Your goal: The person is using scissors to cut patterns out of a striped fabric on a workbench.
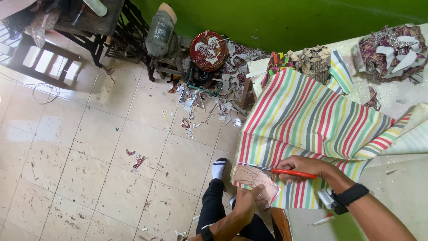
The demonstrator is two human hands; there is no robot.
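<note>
Gripping red-handled scissors (285, 171), the right hand (305, 167) has its fingers closed around the handles, blades at the edge of a translucent pattern piece (256, 180). The left hand (246, 203) pinches that piece against the striped fabric (307, 120) overhanging the table's (401, 187) near-left edge.

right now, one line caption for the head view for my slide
Right hand cuts striped fabric with red-handled scissors while left hand steadies a paper pattern at the table edge.
</note>
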